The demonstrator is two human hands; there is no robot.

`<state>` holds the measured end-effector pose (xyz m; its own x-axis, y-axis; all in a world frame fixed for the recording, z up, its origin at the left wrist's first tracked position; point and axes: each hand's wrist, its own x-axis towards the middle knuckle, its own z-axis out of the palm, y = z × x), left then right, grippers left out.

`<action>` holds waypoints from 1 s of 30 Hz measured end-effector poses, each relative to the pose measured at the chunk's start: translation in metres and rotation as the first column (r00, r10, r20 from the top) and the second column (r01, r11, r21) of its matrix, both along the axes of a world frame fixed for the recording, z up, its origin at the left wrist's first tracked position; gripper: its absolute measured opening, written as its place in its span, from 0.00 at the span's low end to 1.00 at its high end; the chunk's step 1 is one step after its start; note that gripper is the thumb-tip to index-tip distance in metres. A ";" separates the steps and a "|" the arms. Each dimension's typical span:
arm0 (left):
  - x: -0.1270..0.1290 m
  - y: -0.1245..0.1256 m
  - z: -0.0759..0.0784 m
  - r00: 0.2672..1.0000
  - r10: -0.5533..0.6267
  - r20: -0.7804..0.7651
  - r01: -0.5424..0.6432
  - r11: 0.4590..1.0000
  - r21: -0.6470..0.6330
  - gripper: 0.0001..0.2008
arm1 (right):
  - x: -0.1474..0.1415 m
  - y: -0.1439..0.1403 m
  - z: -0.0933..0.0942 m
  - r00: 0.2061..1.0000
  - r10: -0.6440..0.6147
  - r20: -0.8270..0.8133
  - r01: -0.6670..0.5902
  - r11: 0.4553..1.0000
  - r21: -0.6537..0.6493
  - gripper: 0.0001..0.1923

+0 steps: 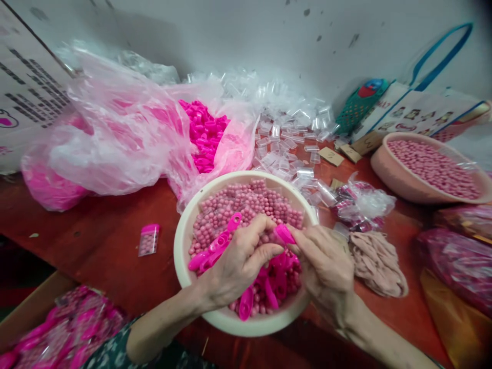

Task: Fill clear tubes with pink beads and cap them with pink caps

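A cream plastic basin (pixel 180 241) full of small pink beads (pixel 246 202) sits on the red table in front of me. Over it, my left hand (pixel 236 264) is closed around several bright pink plastic scoops (pixel 215 246) that stick out to the left. My right hand (pixel 326 266) pinches a small pink cap piece (pixel 285 233) between thumb and finger, touching my left fingertips. More pink scoops (pixel 269 287) lie on the beads under both hands.
A filled clear vial with a pink cap (pixel 148 239) lies left of the basin. Behind are bags of pink caps (pixel 205 133), a heap of clear vials (pixel 284 133), a second bead basin (pixel 426 169), a beige cloth (pixel 378 261), and a box of packed items (pixel 65 328).
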<state>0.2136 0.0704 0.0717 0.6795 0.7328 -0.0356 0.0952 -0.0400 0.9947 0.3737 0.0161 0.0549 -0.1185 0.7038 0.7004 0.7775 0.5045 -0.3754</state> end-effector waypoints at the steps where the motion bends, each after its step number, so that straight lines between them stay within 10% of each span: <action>1: 0.000 0.000 -0.001 1.000 0.004 -0.004 -0.004 1.000 -0.008 0.05 | -0.001 -0.001 -0.004 0.999 -0.011 0.044 0.008 0.999 0.053 0.18; 10: -0.001 -0.004 -0.005 0.994 0.045 0.104 -0.017 0.968 -0.250 0.07 | -0.014 -0.010 -0.014 0.994 -0.083 0.076 0.080 0.996 0.039 0.23; 20: 0.002 -0.006 -0.006 0.992 0.120 -0.031 -0.113 0.977 0.182 0.04 | -0.014 -0.007 -0.018 0.992 -0.096 0.082 0.093 0.995 0.047 0.25; 30: 0.000 0.000 -0.002 0.988 0.078 0.132 -0.057 0.986 -0.158 0.05 | -0.012 -0.001 0.007 1.000 -0.017 0.001 0.017 0.997 -0.080 0.19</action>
